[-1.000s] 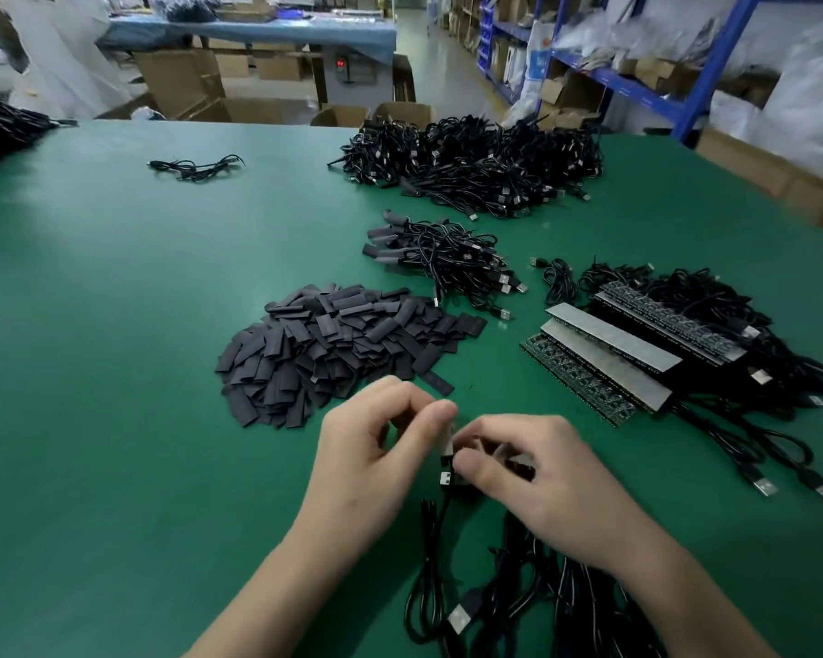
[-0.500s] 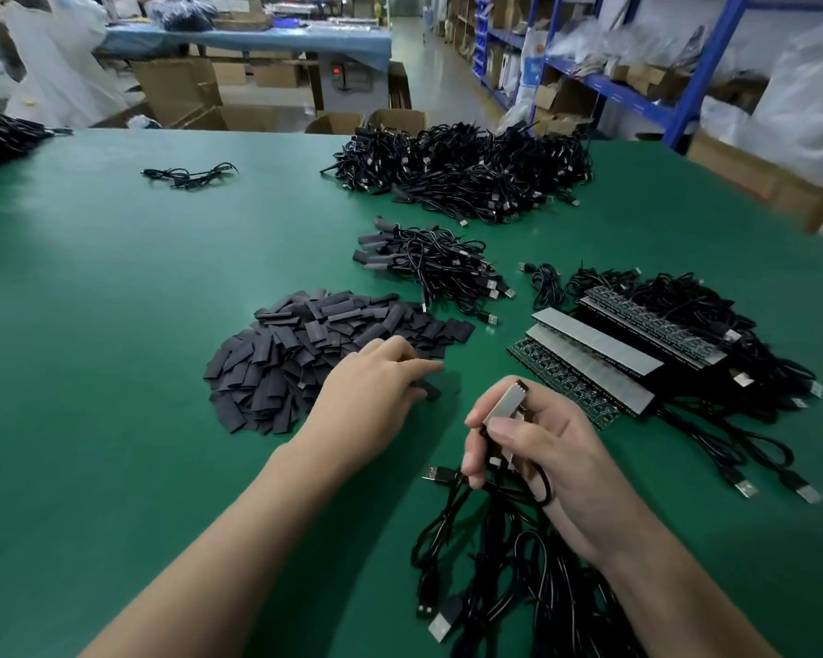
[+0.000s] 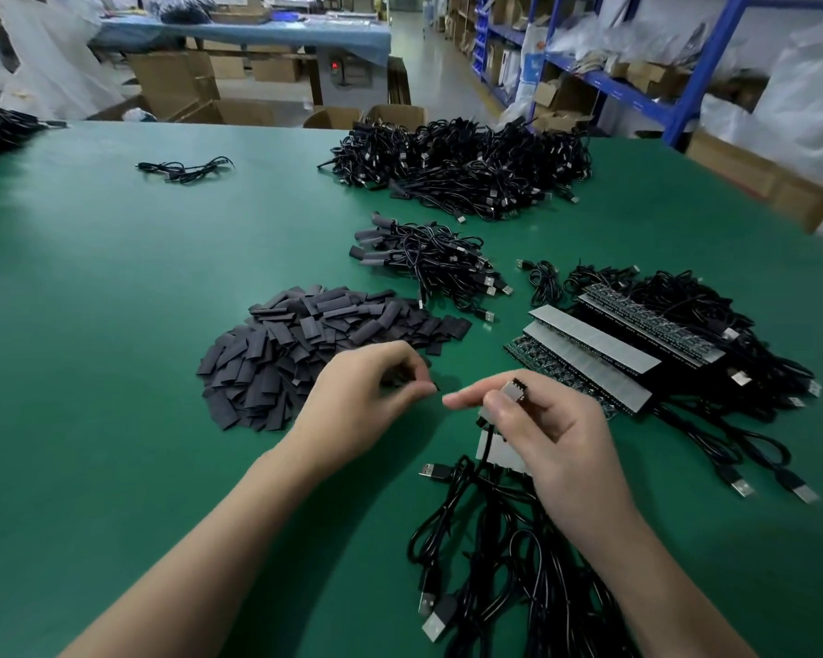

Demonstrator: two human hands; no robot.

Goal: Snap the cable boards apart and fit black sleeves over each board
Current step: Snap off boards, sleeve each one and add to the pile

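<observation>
- Head view, nearest me: loose cables (image 3: 495, 562) tangle on the desk (image 3: 115, 325) under my right wrist, with USB plugs pointing my way. I judge they could snag when the board lifts.
- My right hand (image 3: 557, 444) has its fingers (image 3: 466, 398) closed on one board (image 3: 514, 390). Its end is tilted up toward my left hand, I think to offer it for sleeving.
- A pale strip (image 3: 495, 451) lies just below that hand, touching the cables.
- My left hand (image 3: 367, 401) curls its fingers (image 3: 414, 396) round a dark piece I take for a sleeve (image 3: 402, 375), though most of it is hidden. It is near the board but apart, not yet on.
- The sleeve pile (image 3: 305, 339) sits just beyond my left hand, handy for the next pick.
- To the right, the board strips (image 3: 590, 358) wait unsnapped on their own cables.
- Farther on is a sleeved bundle (image 3: 424, 258), then a big heap (image 3: 462, 168). A lone cable (image 3: 186, 167) lies well off to the left.
- Past the desk edge stand shelves (image 3: 637, 87) and cartons, none of them in my way.
</observation>
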